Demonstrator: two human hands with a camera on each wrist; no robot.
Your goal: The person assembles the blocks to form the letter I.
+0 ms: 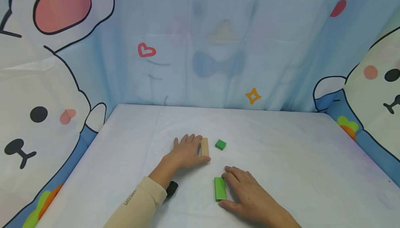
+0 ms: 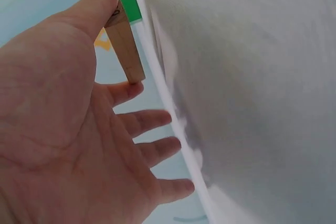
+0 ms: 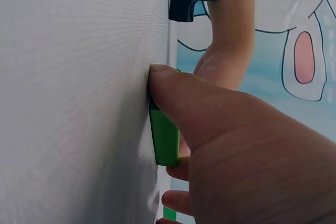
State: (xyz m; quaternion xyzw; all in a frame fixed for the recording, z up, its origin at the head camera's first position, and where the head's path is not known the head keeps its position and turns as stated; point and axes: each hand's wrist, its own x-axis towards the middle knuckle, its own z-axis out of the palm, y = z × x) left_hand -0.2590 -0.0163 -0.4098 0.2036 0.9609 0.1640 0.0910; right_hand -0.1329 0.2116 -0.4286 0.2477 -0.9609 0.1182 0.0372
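Near the middle of the white table, my left hand (image 1: pixel 185 153) pinches a plain wooden block (image 1: pixel 204 147) between thumb and index finger, one at each end; the other fingers are spread. The left wrist view shows that wooden block (image 2: pixel 125 48) spanning thumb to index fingertip. Just right of it lies a small green block (image 1: pixel 220 144), untouched. Closer to me, my right hand (image 1: pixel 250 195) holds a longer green block (image 1: pixel 220 189) by its two ends, thumb near and index finger far. In the right wrist view the thumb partly covers this green block (image 3: pixel 165 137).
A white cloth covers the table (image 1: pixel 297 151). Behind it hangs a pale blue curtain (image 1: pixel 175 75) with cartoon prints, which also runs along both sides. A black device (image 1: pixel 172 188) sits under the left wrist.
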